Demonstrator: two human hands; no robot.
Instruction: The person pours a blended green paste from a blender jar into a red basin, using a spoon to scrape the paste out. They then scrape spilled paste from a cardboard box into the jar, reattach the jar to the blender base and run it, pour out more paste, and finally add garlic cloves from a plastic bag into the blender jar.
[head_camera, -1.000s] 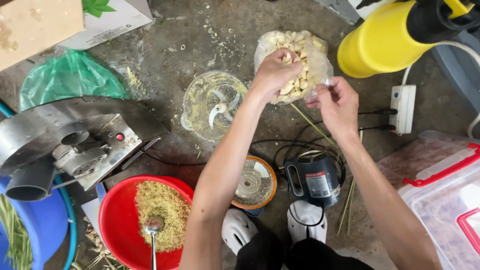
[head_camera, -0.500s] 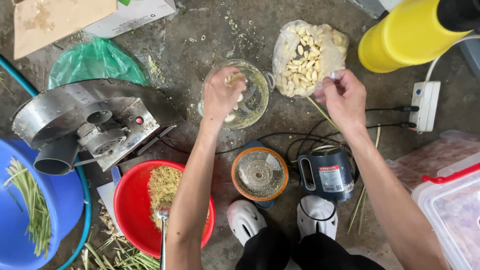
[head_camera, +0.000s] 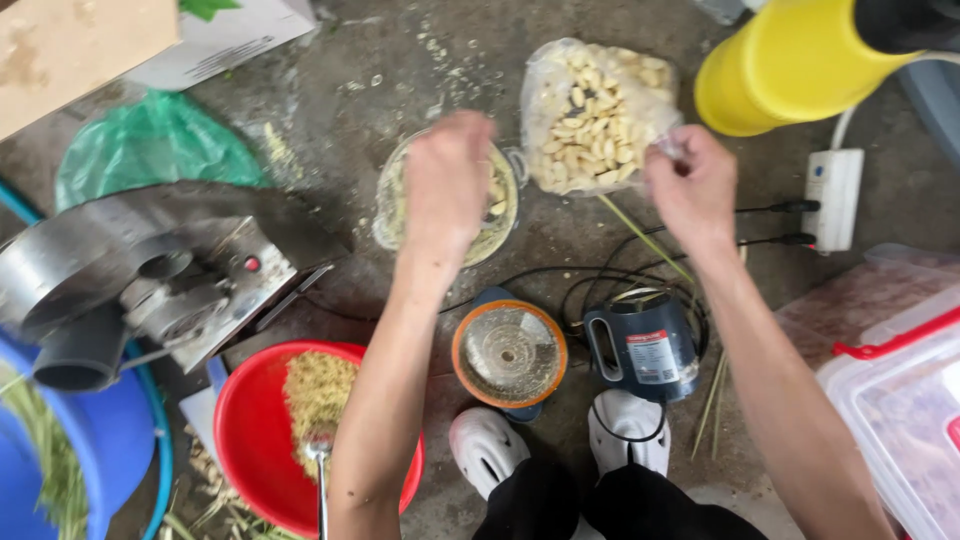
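Note:
My left hand (head_camera: 447, 185) hovers over a clear blender jar (head_camera: 500, 215) on the concrete floor, fingers bunched and pointing down; whether it still holds cloves is hidden. My right hand (head_camera: 690, 190) pinches the rim of a clear plastic bag of peeled garlic cloves (head_camera: 592, 115) just right of the jar. A blender base (head_camera: 640, 345) and a round orange-rimmed lid (head_camera: 508, 352) sit in front of my shoes.
A red bowl (head_camera: 245, 440) with minced pale stuff and a spoon lies bottom left. A metal grinder machine (head_camera: 150, 270), a blue tub (head_camera: 60, 460), a green bag (head_camera: 150, 140), a yellow container (head_camera: 790, 65), a power strip (head_camera: 832, 195) and a clear lidded box (head_camera: 900, 400) surround me.
My left hand left the garlic bag and moved left over the blender jar. My right hand kept hold of the bag's rim.

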